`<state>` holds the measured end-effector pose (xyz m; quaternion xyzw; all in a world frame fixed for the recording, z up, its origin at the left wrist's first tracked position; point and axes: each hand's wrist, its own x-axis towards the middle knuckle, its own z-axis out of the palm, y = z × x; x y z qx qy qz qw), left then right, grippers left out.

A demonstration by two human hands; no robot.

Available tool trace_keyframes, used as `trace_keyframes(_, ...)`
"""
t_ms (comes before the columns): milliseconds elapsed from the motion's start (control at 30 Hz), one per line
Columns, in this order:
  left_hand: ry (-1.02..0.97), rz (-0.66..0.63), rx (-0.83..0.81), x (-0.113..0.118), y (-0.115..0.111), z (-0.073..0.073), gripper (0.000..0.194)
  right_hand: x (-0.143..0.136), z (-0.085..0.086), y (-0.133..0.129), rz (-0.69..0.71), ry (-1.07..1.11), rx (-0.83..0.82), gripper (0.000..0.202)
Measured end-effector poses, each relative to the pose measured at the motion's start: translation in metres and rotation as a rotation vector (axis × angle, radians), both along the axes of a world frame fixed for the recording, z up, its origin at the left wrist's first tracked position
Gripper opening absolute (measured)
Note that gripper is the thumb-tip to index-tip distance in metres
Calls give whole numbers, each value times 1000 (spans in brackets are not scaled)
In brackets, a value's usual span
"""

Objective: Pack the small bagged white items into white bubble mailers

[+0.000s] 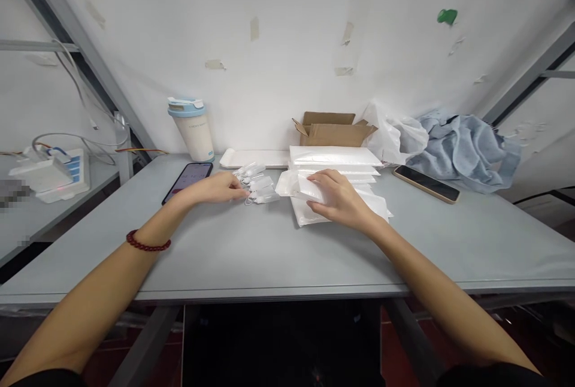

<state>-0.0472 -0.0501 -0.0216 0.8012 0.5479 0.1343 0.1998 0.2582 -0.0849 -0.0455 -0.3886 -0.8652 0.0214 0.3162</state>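
Observation:
Several small clear plastic pieces [260,185] with thin cord loops lie in a loose pile at the middle of the table. My left hand [220,187] reaches in from the left, fingers closed at the loop ends; what is between the fingertips is hidden. A white plastic packet [311,188] is in my right hand [339,198], thumb in front and fingers over its top. Beneath and behind that hand, flat white packages [335,156] lie in an overlapping stack.
Behind the stack stand an open cardboard box [336,134] and a long white tray [256,158]. A cup [193,132] and a lit phone [186,180] are at left. Another phone [426,183], a clear bag [399,135] and blue cloth [469,150] are at right.

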Motion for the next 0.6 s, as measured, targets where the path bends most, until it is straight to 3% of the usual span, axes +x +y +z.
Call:
trace_keyframes(133, 74, -54, -190, 8, -2, 4, 39, -1, 0, 0, 1, -2, -1, 39)
trace_keyframes(433, 41, -11, -147, 12, -1, 3, 27, -1, 0, -1, -1, -26, -16, 39)
trace_keyframes(600, -67, 15, -89, 3, -7, 20, 31, -1, -1, -1, -7, -38, -23, 40)
